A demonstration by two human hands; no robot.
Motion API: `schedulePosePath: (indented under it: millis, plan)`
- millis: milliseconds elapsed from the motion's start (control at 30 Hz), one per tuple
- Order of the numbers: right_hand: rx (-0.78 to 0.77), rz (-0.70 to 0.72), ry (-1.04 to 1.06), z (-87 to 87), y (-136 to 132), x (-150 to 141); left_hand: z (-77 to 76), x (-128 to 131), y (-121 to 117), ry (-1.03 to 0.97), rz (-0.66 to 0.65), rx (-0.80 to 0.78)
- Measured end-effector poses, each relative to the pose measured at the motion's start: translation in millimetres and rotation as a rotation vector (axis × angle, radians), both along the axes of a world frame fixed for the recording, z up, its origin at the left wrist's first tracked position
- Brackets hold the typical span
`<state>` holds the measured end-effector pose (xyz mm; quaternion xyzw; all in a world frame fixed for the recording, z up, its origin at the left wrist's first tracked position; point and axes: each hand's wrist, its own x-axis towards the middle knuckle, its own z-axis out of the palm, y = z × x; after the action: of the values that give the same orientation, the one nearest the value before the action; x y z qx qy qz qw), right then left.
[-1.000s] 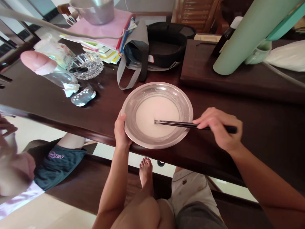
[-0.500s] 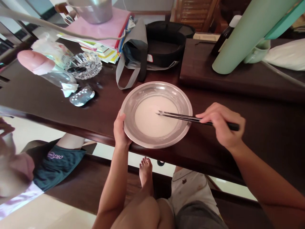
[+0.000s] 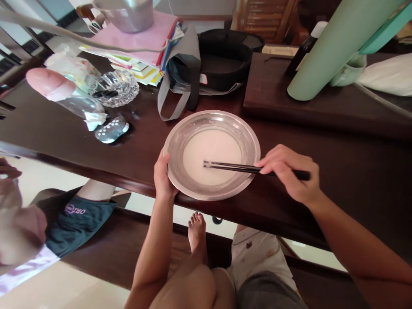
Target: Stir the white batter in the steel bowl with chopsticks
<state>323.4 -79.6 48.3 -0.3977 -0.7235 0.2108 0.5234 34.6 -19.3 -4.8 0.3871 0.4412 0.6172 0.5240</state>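
Note:
A round metal bowl holding a smooth white liquid rests at the front edge of the dark table. On its left side my left hand grips the rim, thumb on top and fingers mostly hidden beneath. My right hand is closed around a pair of black chopsticks at the bowl's right side. The chopstick tips lie close together in the white liquid, left of its middle.
Behind the bowl stands a grey and black bag. To the left are a game controller, a glass dish and a pink-topped bottle. A green cylinder leans at the right. Another person sits at the left.
My right hand has moved left and slightly toward me, and the chopstick tips have shifted the same way through the white liquid. My left hand keeps its hold on the bowl.

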Motion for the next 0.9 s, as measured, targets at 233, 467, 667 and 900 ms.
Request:
schedulePosePath:
  millis: [233,467,667,900]
  plan:
    - [0.096,-0.124,0.158,-2.5,1.3,1.6,0.3,0.1,-0.9,0.018,-0.009,-0.011]
    - [0.017,-0.134,0.02,0.4,0.1,2.5,0.0,0.0,-0.3,0.011,0.001,-0.004]
    - [-0.012,0.001,-0.022,-0.8,0.6,1.5,0.3,0.3,-0.3,0.004,0.001,-0.001]
    - [0.05,-0.137,0.095,-1.5,0.6,2.4,0.0,-0.2,-0.5,0.007,-0.008,-0.003]
